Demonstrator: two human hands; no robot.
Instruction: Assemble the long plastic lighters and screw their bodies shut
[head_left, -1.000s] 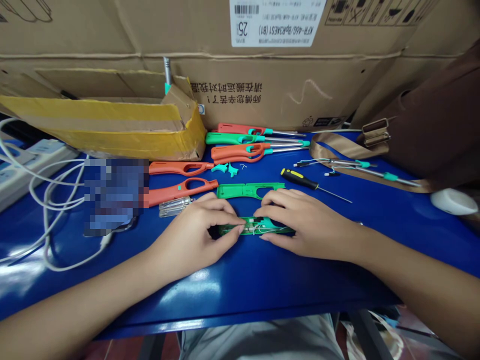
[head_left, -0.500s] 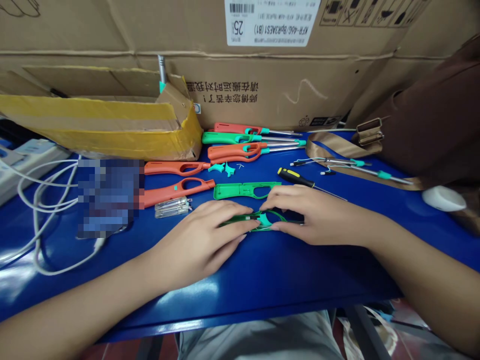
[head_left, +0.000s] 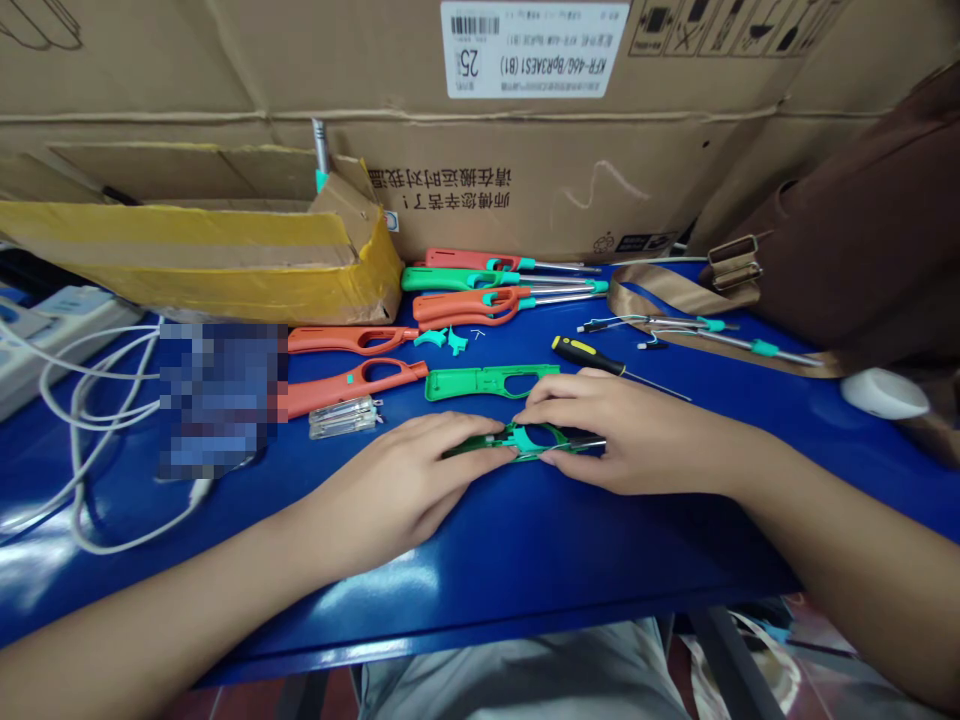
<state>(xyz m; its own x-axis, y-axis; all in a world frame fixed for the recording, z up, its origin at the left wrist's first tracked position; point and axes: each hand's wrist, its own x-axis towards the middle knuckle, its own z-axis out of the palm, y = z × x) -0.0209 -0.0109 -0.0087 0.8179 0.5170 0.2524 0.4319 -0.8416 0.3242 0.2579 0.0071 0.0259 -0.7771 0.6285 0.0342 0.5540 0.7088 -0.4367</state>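
Between my hands lies a green lighter half-shell (head_left: 559,436), its inside facing up. A teal trigger (head_left: 517,440) sits in it beside the finger loop, with a thin wire along the lower edge and a metal tube (head_left: 591,443) at the right end. My left hand (head_left: 405,470) grips the shell's left end, fingers over it. The thumb and fingers of my right hand (head_left: 630,430) pinch the shell around its loop. Just behind is another green half-shell (head_left: 465,383), open side up. A black-and-yellow screwdriver (head_left: 592,355) rests behind my right hand.
Orange shell halves (head_left: 352,390) and clear fuel tanks (head_left: 345,417) lie to the left. Loose teal triggers (head_left: 456,342) and assembled lighters (head_left: 472,305) are further back. Metal tubes with wires (head_left: 720,335) lie right. A yellow-taped carton (head_left: 300,290) and white cables (head_left: 75,440) stand left.
My right thumb and fingers have shifted slightly, uncovering more of the teal trigger, the loop and the metal tube. The left hand stays on the shell. The camera view has shifted a little.
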